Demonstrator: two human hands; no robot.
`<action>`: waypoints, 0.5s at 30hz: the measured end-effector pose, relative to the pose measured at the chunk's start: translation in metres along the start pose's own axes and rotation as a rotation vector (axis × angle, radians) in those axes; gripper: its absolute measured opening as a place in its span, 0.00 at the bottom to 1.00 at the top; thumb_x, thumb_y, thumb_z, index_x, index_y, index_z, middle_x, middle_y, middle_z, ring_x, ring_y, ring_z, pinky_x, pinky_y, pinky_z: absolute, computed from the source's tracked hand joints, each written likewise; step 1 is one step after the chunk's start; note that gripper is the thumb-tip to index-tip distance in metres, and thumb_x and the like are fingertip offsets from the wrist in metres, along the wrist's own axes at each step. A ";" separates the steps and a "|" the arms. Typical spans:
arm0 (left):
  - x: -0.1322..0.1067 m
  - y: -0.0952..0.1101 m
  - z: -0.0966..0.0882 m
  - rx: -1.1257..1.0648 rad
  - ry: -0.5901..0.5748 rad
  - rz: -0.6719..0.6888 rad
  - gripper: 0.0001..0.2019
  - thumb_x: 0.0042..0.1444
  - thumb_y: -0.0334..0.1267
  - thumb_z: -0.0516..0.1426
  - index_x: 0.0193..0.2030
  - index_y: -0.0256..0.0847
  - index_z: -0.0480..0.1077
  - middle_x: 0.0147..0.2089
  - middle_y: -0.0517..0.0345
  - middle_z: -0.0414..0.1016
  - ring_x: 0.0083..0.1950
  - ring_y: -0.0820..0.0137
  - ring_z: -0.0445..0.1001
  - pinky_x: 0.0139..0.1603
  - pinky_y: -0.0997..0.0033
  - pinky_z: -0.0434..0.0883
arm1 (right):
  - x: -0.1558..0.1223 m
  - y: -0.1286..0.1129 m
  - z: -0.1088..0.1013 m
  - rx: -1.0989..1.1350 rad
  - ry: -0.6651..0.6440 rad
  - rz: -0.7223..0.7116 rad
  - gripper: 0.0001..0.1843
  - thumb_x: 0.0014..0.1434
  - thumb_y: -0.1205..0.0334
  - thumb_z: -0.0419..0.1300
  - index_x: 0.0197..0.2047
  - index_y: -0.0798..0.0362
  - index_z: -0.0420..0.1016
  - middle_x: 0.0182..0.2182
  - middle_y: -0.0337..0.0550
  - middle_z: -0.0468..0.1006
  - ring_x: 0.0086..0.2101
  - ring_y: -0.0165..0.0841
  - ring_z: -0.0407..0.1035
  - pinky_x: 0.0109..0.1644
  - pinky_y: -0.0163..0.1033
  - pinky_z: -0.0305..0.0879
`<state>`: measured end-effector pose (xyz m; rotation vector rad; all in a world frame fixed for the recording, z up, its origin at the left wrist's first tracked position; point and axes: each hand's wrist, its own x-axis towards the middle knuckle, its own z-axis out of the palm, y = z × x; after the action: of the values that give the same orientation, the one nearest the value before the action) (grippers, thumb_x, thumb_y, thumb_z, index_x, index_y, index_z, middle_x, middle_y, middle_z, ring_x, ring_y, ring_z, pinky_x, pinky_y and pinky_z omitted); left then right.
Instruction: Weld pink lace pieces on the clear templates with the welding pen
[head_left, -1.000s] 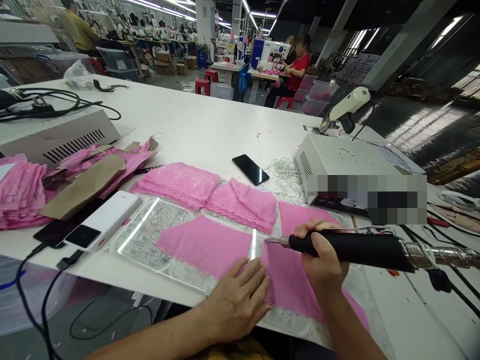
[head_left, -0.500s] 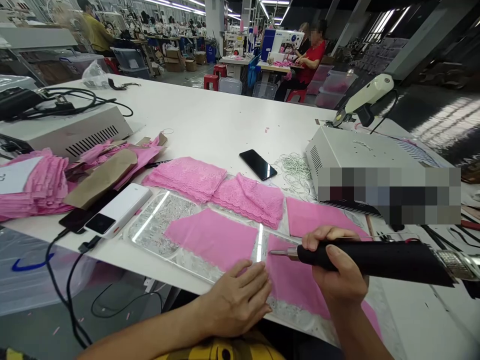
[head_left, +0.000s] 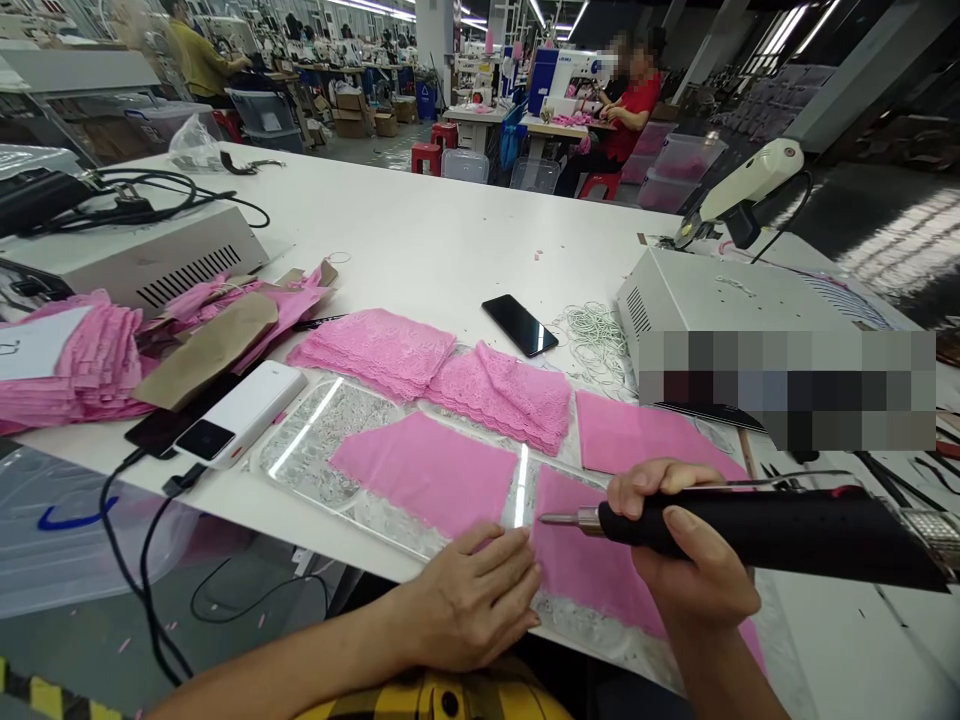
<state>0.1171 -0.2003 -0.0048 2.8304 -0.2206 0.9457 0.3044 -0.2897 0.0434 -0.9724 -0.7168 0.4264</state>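
Observation:
My right hand (head_left: 694, 560) is wrapped round a black handheld welding tool (head_left: 757, 530) with a thin metal tip, its cable end pointing right. The tip is over the left edge of a flat pink fabric panel (head_left: 581, 570); whether it touches cannot be told. My left hand (head_left: 480, 600) lies flat, fingers stretched out, at the table's near edge, beside the gap between that panel and a second pink panel (head_left: 431, 470). Both panels rest on a clear plastic sheet (head_left: 307, 450). Behind them are folded pink lace pieces (head_left: 371, 350) and another pink panel (head_left: 637, 430).
A grey vented box (head_left: 675, 300) with a pale cutter (head_left: 750, 185) on top stands at right. A phone (head_left: 520, 325) and tangled pale cord (head_left: 596, 340) lie mid-table. Left are a white power bank (head_left: 240, 415), pink fabric bundles (head_left: 82, 360) and another box (head_left: 165, 255). Co-workers sit beyond.
The tool and my right hand have shifted slightly right and down. My left hand stays at the panel's edge. The whole view has moved a little.

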 end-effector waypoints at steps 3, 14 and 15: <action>0.000 0.000 -0.001 -0.002 0.006 0.010 0.13 0.64 0.36 0.54 0.49 0.28 0.72 0.48 0.44 0.79 0.55 0.61 0.73 0.55 0.61 0.70 | -0.004 -0.001 -0.001 0.012 -0.067 0.026 0.04 0.53 0.62 0.59 0.34 0.51 0.70 0.29 0.38 0.69 0.23 0.28 0.65 0.26 0.38 0.66; -0.001 0.000 0.001 -0.005 -0.011 0.007 0.14 0.64 0.37 0.53 0.49 0.28 0.72 0.48 0.42 0.78 0.55 0.60 0.74 0.55 0.62 0.70 | -0.009 -0.001 0.002 -0.012 -0.117 0.003 0.04 0.55 0.61 0.60 0.35 0.50 0.69 0.29 0.38 0.69 0.24 0.29 0.66 0.27 0.39 0.68; 0.000 0.000 0.000 -0.017 0.000 0.002 0.14 0.64 0.37 0.53 0.49 0.28 0.72 0.47 0.42 0.79 0.54 0.60 0.74 0.54 0.62 0.71 | -0.008 -0.002 0.002 -0.013 -0.109 -0.003 0.04 0.55 0.62 0.59 0.35 0.50 0.69 0.29 0.38 0.69 0.24 0.29 0.66 0.28 0.39 0.68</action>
<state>0.1172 -0.2003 -0.0042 2.8155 -0.2303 0.9392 0.2972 -0.2946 0.0425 -0.9653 -0.8203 0.4752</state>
